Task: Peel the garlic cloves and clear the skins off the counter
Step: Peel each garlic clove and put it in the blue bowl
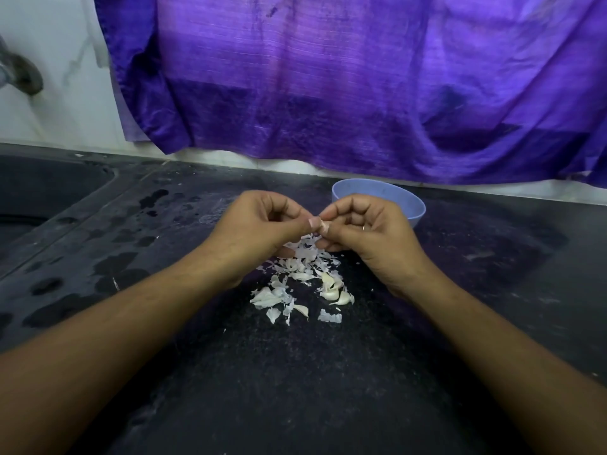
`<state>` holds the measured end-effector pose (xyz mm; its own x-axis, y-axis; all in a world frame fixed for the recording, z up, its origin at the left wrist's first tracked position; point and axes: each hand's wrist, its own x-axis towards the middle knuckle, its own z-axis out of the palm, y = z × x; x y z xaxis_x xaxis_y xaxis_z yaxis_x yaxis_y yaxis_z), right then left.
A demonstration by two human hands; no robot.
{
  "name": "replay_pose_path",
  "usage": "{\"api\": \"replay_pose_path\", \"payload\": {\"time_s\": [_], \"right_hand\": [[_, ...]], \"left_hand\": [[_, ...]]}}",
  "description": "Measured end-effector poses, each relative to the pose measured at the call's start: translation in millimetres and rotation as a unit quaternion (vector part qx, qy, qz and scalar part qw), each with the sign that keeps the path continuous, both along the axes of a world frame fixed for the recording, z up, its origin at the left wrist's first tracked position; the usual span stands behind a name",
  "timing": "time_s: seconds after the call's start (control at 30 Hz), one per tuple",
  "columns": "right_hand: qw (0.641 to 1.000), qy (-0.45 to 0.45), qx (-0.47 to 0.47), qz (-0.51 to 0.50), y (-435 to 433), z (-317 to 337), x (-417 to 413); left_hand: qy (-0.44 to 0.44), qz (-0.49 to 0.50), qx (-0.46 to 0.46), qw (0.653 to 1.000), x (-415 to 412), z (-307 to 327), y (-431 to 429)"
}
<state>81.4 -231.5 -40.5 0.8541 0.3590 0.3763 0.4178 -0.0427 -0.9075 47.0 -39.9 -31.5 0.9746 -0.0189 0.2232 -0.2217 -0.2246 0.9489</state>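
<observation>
Now | both hands pinch 1 garlic clove | skins below

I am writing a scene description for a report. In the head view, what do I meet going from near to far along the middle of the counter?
Pile of garlic skins → left hand and right hand, together pinching one garlic clove → blue bowl → purple cloth hanging behind.

Garlic clove mostly behind fingertips
</observation>
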Motion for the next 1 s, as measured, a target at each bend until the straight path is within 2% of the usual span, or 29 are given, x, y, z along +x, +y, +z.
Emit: {"api": "replay_pose_path", "payload": {"time_s": [0.23,0.53,0.73,1.0], "right_hand": [[0.999,-0.026,-0.018,0.006,-1.0,-1.8,1.1],[0.990,-0.098,-0.097,-0.034,-0.1,-3.1,-3.0],[0.993,-0.082,-0.077,-0.026,-0.5,-3.5,0.8],[0.971,-0.180,-0.142,-0.071,-3.7,-2.0,5.1]], "left_hand": [[0.024,-0.011,0.002,1.000,3.9,-3.2,2.5],[0.020,0.021,0.031,0.999,5.5,-8.6,0.0],[0.030,0.020,-0.009,0.999,4.9,-9.2,-3.2],[0.035,0.007,-0.007,0.999,5.5,-8.4,-4.6]]}}
